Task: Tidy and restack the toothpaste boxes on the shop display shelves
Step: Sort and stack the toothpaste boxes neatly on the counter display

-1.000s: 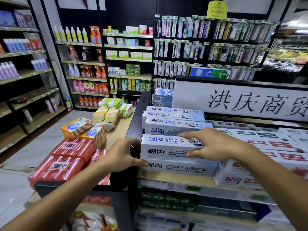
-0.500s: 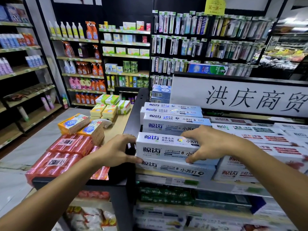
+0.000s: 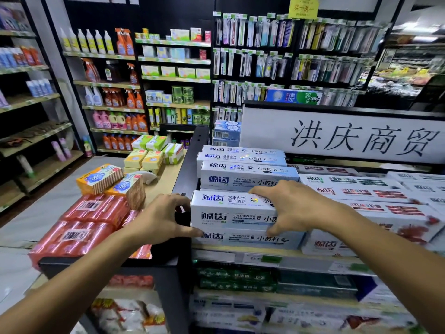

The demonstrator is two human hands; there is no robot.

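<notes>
Your left hand (image 3: 160,219) is cupped against the left end of the top toothpaste box (image 3: 231,209), thumb under its lower corner. Your right hand (image 3: 292,206) lies over the right part of the same box, fingers spread across its top and front face. Both hands are clamped on this one box, well apart, one at each end.

The box sits at centre frame, on top of another box of the same kind (image 3: 248,238) at the front edge of the shelf (image 3: 301,257). Its long axis runs left to right across the frame, printed front face toward you. It lies slightly skewed on the box below.

Behind it, higher in the frame, a stack of white and blue boxes (image 3: 243,168) lies with the same left-to-right axis. To the right, red-printed boxes (image 3: 375,213) fill the shelf.

Left of centre, a tabletop (image 3: 163,186) carries red wrapped packs (image 3: 79,227) and yellow boxes (image 3: 142,160). A white sign with black characters (image 3: 349,138) stands at upper right. Shop shelving with bottles (image 3: 113,92) fills the upper left.
</notes>
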